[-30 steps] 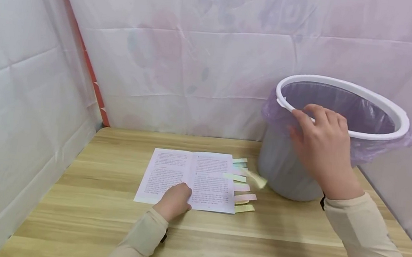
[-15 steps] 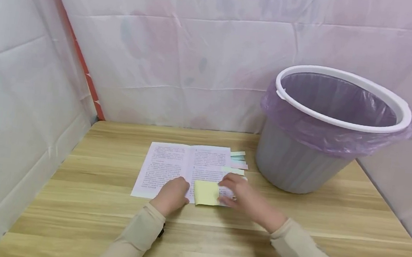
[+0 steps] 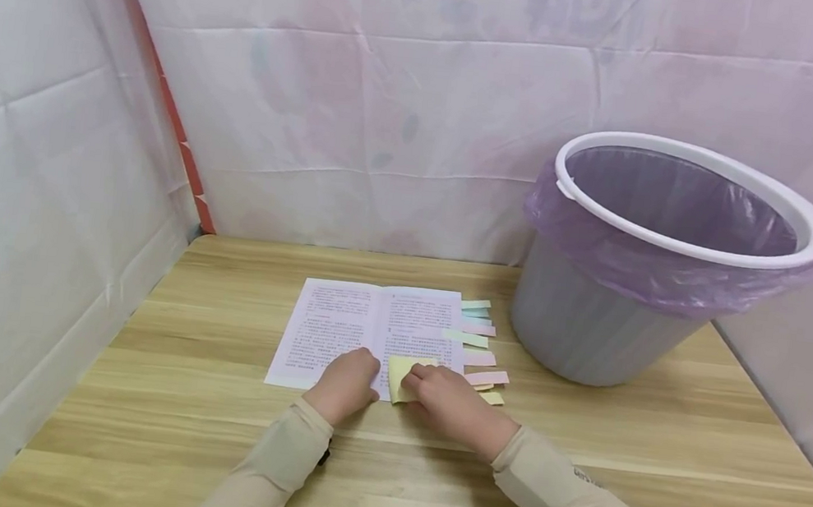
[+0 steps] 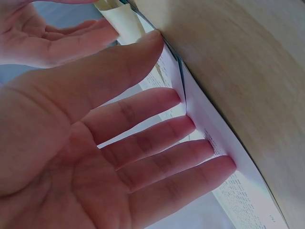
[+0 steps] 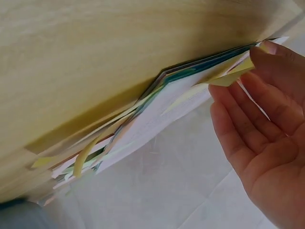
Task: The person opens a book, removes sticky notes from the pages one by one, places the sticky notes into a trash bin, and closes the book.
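Observation:
An open book (image 3: 331,336) with printed pages lies flat on the wooden table. My left hand (image 3: 346,386) presses on it near the spine at the lower edge. The left wrist view shows that hand (image 4: 109,143) with fingers extended, tips on the page. A square yellow sticky note (image 3: 400,370) lies on the lower right page. My right hand (image 3: 457,408) pinches its right part, partly hiding it. In the right wrist view, the note (image 5: 233,76) is between thumb and fingers of the right hand (image 5: 267,129).
Several pastel sticky strips (image 3: 480,359) stick out from the book's right edge. A grey trash bin (image 3: 578,321) with a white rim and purple bag stands behind, to the right. The wooden table (image 3: 209,431) meets white sheeting (image 3: 391,120) at the back and sides.
My right hand has come down from the bin's rim to the book and then a little left, now pinching the yellow sticky note over the page. The left hand has stayed on the book.

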Demonstrator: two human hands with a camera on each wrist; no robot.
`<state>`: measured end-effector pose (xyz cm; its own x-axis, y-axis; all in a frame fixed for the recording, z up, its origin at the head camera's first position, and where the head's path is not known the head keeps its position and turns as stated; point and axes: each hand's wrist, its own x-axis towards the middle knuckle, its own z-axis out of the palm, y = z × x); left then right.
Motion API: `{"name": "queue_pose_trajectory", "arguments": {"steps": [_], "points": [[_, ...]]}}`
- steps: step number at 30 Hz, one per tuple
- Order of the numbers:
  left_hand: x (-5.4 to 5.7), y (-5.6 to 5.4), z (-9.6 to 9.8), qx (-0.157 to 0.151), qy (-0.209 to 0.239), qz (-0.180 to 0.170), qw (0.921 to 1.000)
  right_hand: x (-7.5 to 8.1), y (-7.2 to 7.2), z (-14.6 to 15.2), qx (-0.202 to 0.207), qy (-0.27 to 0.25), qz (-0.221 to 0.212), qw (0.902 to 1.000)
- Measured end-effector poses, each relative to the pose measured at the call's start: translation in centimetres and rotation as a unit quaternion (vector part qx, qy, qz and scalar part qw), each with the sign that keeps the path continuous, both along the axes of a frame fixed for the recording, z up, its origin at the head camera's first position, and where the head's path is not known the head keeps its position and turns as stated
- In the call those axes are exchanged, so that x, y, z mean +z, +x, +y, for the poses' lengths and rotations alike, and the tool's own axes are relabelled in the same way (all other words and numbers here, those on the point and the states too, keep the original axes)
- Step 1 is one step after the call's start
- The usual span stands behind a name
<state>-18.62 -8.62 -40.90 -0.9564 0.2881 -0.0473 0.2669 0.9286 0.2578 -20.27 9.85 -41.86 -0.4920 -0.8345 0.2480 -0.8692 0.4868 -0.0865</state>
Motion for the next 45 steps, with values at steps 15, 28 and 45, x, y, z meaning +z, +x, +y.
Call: {"name": "queue_pose_trajectory", "arguments": {"steps": [15,28,45], "points": [[-0.1,0.1,-0.3,0.014,0.002,-0.021,0.9997,9.1,-1.2,3.3,-0.01,-0.227,0.19,0.9549],[-0.3,0.4,-0.1,0.003,-0.013,-0.005,0.9999,20.2,-2.9,13.3,-0.327,-0.444,0.34,0.7622],[-0.1,0.2,0.0,0.0,-0.006,0.003,1.0,20.2,-1.9,13.6,-0.316,-0.423,0.322,0.7857]]}}
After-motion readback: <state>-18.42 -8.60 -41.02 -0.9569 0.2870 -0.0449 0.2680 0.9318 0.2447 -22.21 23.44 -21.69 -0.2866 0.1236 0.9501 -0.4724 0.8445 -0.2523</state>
